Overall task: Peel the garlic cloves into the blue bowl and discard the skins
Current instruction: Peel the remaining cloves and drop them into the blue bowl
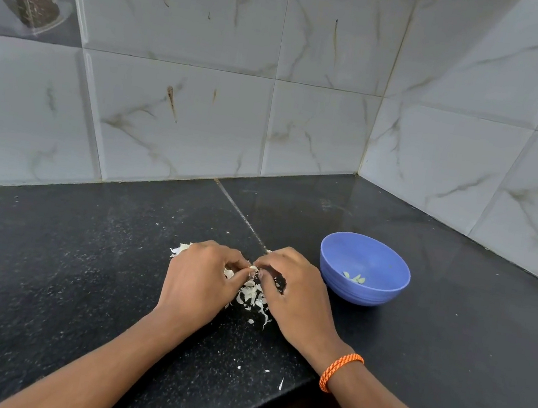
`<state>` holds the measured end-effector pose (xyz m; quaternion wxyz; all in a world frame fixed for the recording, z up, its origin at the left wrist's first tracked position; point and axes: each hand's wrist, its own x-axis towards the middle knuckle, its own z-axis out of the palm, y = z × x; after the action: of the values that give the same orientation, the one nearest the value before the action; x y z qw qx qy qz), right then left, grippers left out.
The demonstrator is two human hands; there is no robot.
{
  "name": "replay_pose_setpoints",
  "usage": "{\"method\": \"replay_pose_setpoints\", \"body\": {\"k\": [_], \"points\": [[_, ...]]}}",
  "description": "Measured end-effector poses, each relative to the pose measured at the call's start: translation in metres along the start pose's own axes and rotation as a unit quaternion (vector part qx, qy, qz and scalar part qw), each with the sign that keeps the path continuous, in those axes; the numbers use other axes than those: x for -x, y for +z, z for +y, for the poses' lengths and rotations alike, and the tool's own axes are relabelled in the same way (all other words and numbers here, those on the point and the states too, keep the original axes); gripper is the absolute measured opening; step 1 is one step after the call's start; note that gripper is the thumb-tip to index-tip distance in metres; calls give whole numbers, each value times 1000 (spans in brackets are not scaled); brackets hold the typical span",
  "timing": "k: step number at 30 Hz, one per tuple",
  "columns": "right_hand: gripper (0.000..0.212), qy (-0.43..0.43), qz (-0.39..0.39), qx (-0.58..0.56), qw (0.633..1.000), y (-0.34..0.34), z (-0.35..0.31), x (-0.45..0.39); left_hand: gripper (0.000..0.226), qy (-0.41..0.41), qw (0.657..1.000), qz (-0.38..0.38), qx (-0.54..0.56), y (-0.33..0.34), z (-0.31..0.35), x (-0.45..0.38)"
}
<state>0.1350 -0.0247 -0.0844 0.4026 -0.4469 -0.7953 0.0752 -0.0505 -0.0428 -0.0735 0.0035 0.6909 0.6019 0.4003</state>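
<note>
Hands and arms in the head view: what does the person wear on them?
Both forearms are bare, with no sleeves in view. The right wrist carries an orange braided thread band, wound round more than once. The left hand and right hand show no rings or gloves.

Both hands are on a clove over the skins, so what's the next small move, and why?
Probably finish stripping the skin, then carry the clove right to the bowl. Left hand and right hand pinch one clove above the skin pile; the bowl holds only a few peeled cloves.
</note>
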Motion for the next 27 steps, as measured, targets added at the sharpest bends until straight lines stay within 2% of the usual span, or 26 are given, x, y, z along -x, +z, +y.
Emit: {"method": "replay_pose_setpoints", "body": {"k": [8,13,21,27], "points": [[18,-34,-15,119,992,4,-4,2,5,8,1000,-24,-8,0,1,1],[20,-24,-16,135,990,3,-7,1,6,31,999,-29,11,3,0,2],[21,37,17,4,999,4,2,-3,8,45,998,-31,42,4,-1,4],[19,45,29,-73,996,5,4,-6,6,62,996,-14,58,5,-1,3]]}}
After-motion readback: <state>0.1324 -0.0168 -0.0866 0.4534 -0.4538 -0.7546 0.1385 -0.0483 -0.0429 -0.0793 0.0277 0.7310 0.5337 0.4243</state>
